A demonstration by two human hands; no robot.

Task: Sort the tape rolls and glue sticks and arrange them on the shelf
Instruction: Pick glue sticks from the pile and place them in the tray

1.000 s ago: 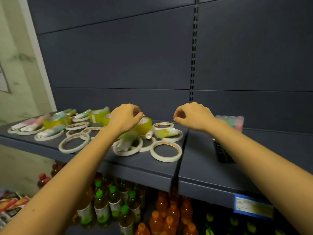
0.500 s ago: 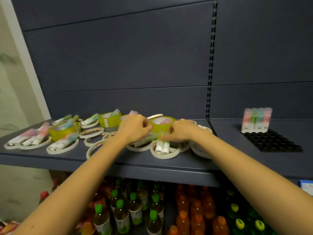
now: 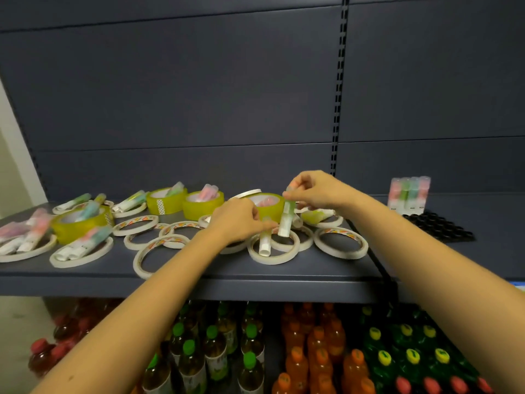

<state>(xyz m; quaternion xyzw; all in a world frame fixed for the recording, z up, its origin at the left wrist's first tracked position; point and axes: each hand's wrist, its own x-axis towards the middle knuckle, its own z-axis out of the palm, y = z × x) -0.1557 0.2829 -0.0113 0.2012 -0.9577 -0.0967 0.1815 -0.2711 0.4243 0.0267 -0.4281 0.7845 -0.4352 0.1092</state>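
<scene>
Several thin white tape rings (image 3: 340,242) and wide yellow-green tape rolls (image 3: 166,201) lie scattered over the dark shelf (image 3: 199,277), many with pastel glue sticks lying in or across them. My right hand (image 3: 318,190) pinches the top of a green-and-white glue stick (image 3: 286,220), lifted almost upright above a white ring (image 3: 274,248). My left hand (image 3: 238,221) grips the upper end of a second glue stick (image 3: 264,242) that lies across that same ring. Three glue sticks (image 3: 410,192) stand upright in a black tray (image 3: 439,225) at the right.
A row of drink bottles with green (image 3: 216,351), orange (image 3: 318,354) and yellow caps fills the shelf below. The dark back panel rises behind the tape. A blue price label sits at the shelf's right front edge.
My right hand has risen, lifting a glue stick off the ring; half a second ago both hands rested low on the pile. The view has shifted left.
</scene>
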